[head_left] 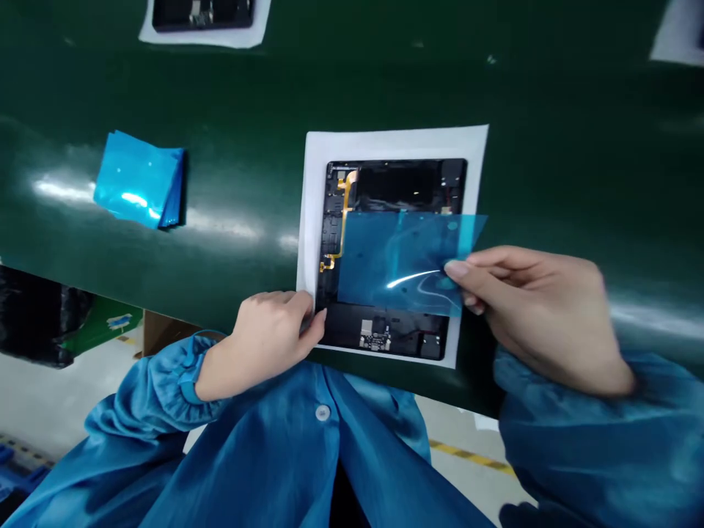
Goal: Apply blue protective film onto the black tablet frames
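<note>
An opened tablet [385, 330], black with its inner parts and a yellow ribbon cable [345, 213] showing, lies on a white foam sheet [396, 143]. Over its middle is a see-through blue film [379, 257], which hides part of the inside. My right hand [542, 308] pinches the film's right edge between thumb and fingers. At the lower left corner, my left hand [272, 330] grips the edge of the tablet and the sheet, thumb on the near side, its other fingers partly hidden. Whether the film touches the tablet all over I cannot tell.
A stack of blue films [137, 180] lies to the left on the green table [236, 95]. Another opened device [202, 15] on white foam is at the far edge of view. White foam [682, 33] also shows at top right. Black plastic [33, 315] is at the lower left.
</note>
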